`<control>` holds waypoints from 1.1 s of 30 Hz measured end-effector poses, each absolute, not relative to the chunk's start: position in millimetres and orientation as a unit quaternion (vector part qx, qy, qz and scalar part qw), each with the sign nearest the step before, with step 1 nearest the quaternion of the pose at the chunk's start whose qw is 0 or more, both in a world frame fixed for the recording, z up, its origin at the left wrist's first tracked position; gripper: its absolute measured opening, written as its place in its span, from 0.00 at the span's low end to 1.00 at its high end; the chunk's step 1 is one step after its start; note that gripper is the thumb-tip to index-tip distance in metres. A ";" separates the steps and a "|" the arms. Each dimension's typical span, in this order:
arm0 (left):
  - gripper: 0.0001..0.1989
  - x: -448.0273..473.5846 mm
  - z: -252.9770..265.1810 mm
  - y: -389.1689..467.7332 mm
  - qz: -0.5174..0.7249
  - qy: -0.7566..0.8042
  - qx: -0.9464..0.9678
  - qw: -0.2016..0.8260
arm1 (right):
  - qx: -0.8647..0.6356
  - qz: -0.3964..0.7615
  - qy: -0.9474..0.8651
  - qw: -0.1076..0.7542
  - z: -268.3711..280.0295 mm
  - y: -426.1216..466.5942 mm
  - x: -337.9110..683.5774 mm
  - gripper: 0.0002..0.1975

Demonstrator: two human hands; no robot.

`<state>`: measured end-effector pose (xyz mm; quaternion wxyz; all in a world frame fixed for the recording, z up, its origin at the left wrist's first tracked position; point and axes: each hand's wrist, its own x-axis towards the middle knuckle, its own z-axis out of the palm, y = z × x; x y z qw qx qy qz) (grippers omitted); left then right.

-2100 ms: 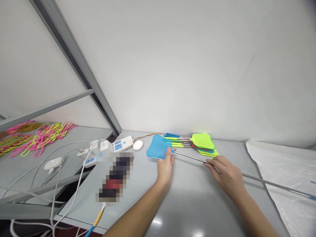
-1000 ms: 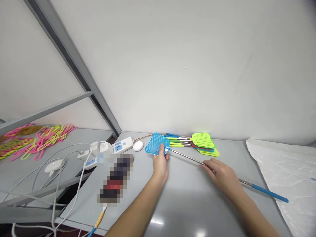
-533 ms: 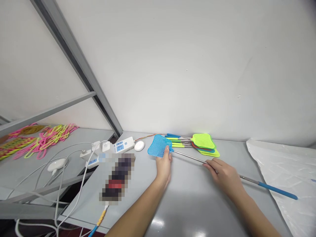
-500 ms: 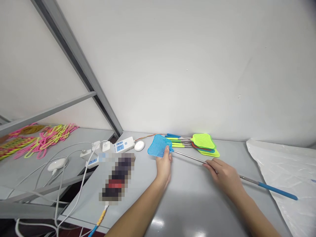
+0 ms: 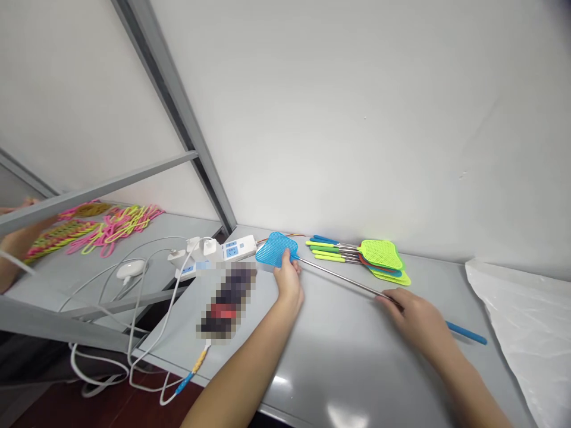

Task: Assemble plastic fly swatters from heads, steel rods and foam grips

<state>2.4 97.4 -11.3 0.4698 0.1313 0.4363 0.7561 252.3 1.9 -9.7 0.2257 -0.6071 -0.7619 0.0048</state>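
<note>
My left hand point(image 5: 289, 279) is closed around the neck of a blue fly swatter point(image 5: 276, 248), its thumb lying on the lower edge of the mesh head. The swatter's thin metal rod point(image 5: 339, 276) runs slanting to the right above the table. My right hand point(image 5: 414, 312) is wrapped round the rod near the other end, and a blue grip point(image 5: 467, 333) sticks out beyond it. Behind the held swatter lies a pile of fly swatters point(image 5: 381, 254) in yellow-green, green, red and blue, with their handles to the left.
A blurred-out dark object point(image 5: 227, 303) with a cable lies left of my arm. Power strips point(image 5: 238, 248) with white plugs stand behind it. White plastic sheeting point(image 5: 513, 321) covers the right side. Beyond the metal frame point(image 5: 178, 89), another person's arm point(image 5: 18, 249) is beside pink and yellow cords point(image 5: 116, 229).
The swatter has become shorter, with its blue grip now close to my right hand. My view has shifted left, and another person's arm has appeared at the far left.
</note>
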 end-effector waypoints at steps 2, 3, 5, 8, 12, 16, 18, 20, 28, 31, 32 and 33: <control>0.16 -2.3 -9.4 98.6 0.766 0.437 0.129 0.453 | -0.602 0.021 -0.769 0.213 -13.2 2.5 263.5 0.13; 0.16 -2.6 -9.0 97.8 0.769 0.438 0.129 0.447 | -0.599 0.022 -0.774 0.206 -15.3 2.7 267.7 0.14; 0.16 0.2 -9.6 94.5 0.769 0.443 0.128 0.442 | -0.594 0.009 -0.781 0.194 -18.9 3.1 272.6 0.14; 0.18 7.9 -13.8 88.0 0.759 0.452 0.131 0.450 | -0.592 -0.051 -0.780 0.197 -21.5 3.0 275.2 0.15; 0.20 15.0 -19.3 83.6 0.742 0.463 0.132 0.467 | -0.586 -0.111 -0.777 0.201 -18.7 1.8 276.6 0.17; 0.21 17.5 -20.2 82.6 0.729 0.469 0.129 0.482 | -0.597 -0.129 -0.769 0.188 -14.5 -0.9 275.7 0.18; 0.22 18.7 -19.4 81.3 0.725 0.470 0.129 0.487 | -0.597 -0.135 -0.769 0.185 -13.1 -2.1 274.9 0.19; 0.22 19.9 -18.4 79.7 0.720 0.473 0.131 0.491 | -0.595 -0.145 -0.769 0.183 -12.0 -2.8 274.5 0.19; 0.23 18.6 -14.9 77.7 0.713 0.478 0.144 0.493 | -0.595 -0.158 -0.768 0.175 -9.0 -3.2 276.6 0.20; 0.26 28.4 -16.9 68.5 0.679 0.512 0.175 0.497 | -0.590 -0.143 -0.776 0.171 -10.0 -3.9 266.0 0.19; 0.27 34.6 -17.9 63.6 0.655 0.526 0.197 0.506 | -0.585 -0.129 -0.783 0.168 -11.0 -4.1 259.8 0.19; 0.28 41.5 -18.9 58.6 0.633 0.531 0.213 0.521 | -0.578 -0.110 -0.791 0.165 -12.2 -4.3 252.7 0.19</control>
